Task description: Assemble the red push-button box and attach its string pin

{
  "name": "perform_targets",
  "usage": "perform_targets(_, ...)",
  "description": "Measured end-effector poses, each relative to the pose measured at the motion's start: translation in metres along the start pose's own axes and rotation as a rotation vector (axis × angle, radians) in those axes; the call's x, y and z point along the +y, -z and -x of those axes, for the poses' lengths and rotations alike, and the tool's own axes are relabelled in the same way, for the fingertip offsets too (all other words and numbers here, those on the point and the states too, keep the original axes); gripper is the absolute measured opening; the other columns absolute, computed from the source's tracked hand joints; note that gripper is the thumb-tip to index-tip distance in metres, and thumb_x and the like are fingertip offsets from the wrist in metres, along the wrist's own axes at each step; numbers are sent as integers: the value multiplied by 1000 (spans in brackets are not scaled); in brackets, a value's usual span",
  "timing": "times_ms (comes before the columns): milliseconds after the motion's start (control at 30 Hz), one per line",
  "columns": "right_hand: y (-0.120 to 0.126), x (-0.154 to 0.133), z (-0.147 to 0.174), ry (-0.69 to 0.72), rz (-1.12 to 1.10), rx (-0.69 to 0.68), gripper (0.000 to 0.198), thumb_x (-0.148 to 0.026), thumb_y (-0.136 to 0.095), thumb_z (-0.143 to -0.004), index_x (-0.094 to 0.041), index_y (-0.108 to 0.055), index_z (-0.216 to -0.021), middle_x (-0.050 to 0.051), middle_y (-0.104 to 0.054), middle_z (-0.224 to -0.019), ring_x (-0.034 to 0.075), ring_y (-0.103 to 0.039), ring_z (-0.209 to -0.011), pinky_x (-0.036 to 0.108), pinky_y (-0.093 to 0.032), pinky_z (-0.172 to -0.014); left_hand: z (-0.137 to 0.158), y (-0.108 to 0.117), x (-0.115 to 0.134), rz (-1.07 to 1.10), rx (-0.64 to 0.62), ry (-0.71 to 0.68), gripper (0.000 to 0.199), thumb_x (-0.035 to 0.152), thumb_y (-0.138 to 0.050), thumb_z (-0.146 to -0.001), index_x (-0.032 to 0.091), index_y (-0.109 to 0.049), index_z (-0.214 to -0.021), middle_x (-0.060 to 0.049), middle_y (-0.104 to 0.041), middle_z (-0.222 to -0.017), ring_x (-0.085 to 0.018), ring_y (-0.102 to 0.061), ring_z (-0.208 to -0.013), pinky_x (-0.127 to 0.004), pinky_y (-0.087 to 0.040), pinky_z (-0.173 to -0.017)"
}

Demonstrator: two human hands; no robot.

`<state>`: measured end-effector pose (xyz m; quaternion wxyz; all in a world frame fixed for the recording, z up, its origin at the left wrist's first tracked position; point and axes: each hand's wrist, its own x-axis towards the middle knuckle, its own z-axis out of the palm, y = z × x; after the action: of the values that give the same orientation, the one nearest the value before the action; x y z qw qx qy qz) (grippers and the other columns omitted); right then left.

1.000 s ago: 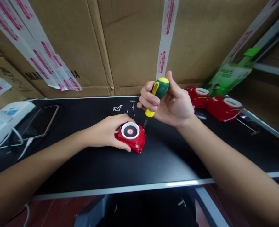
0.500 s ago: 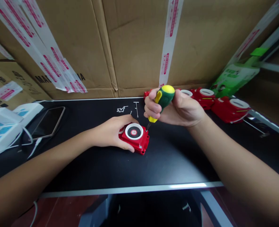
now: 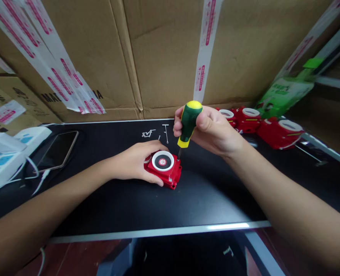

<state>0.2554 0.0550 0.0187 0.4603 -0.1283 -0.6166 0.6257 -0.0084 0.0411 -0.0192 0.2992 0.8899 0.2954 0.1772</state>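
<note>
My left hand (image 3: pixel 138 161) is wrapped round a red box-shaped device (image 3: pixel 172 174) on the black table, thumb along its near side. The device has a white ring on top with a dark round centre, and a screw (image 3: pixel 170 179) shows at its near corner. My right hand (image 3: pixel 213 130) grips a green and yellow screwdriver (image 3: pixel 188 122), its handle nearly upright. The screwdriver's tip points down at the far right corner of the device and seems to touch a screw there.
Behind the device lie a small T-shaped metal rod (image 3: pixel 166 133) and a bent metal piece (image 3: pixel 148 133). Several red devices (image 3: pixel 279 134) stand at the back right beside a green-white pouch (image 3: pixel 285 94). A phone (image 3: pixel 59 149) and a white power strip (image 3: pixel 17 151) lie left. Cardboard boxes (image 3: pixel 164 57) wall the back.
My right hand has shifted slightly left, bringing the screwdriver from a slant to a more upright stance over the corner. My left hand and the red device have stayed in place.
</note>
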Motion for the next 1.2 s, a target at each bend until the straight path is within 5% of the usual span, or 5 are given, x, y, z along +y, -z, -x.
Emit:
perform_targets(333, -31, 22, -2, 419, 353, 452, 50, -50, -94, -86, -27, -50, -85, -4, -59, -90, 13, -63, -78, 30, -57, -74, 6, -25, 26, -383, 213, 72, 65, 64, -85, -87, 21, -65, -130, -9, -76, -121, -32, -75, -111, -44, -59, -96)
perform_targets(467, -21, 24, -6, 413, 389, 490, 46, -51, -91, -89, -27, -52, -87, -5, -61, -87, 14, -64, -75, 32, -56, -72, 7, -30, 37, -409, 154, 116, 61, 64, -82, -90, 21, -64, -129, -9, -74, -120, -31, -75, -108, -43, -59, -92)
perform_targets(767, -8, 3, -11, 122, -75, 70, 71, -89, -51, -99, -21, -70, -99, -3, -64, -71, 12, -60, -56, 26, -54, -57, 0, 1, -7, -6, -12, -78, 84, 64, -102, -65, 24, -70, -132, -7, -77, -129, -26, -75, -116, -35, -56, -102)
perform_targets(1000, -10, 9, -19, 165, -284, -573, 78, -93, -41, -97, -21, -61, -77, -10, -41, -50, 9, -42, -40, 26, -45, -50, 3, 8, -14, 213, -144, -19, 89, 46, -109, -59, 28, -72, -137, -8, -74, -141, -29, -74, -128, -37, -57, -110)
perform_targets(1200, -13, 3, -11, -2, -362, -515, 74, -88, -43, -102, -19, -58, -78, -7, -43, -59, 9, -40, -51, 26, -44, -57, 4, 9, -17, 321, -207, -12, 92, 34, -110, -58, 28, -69, -140, -8, -75, -142, -30, -73, -132, -38, -56, -115)
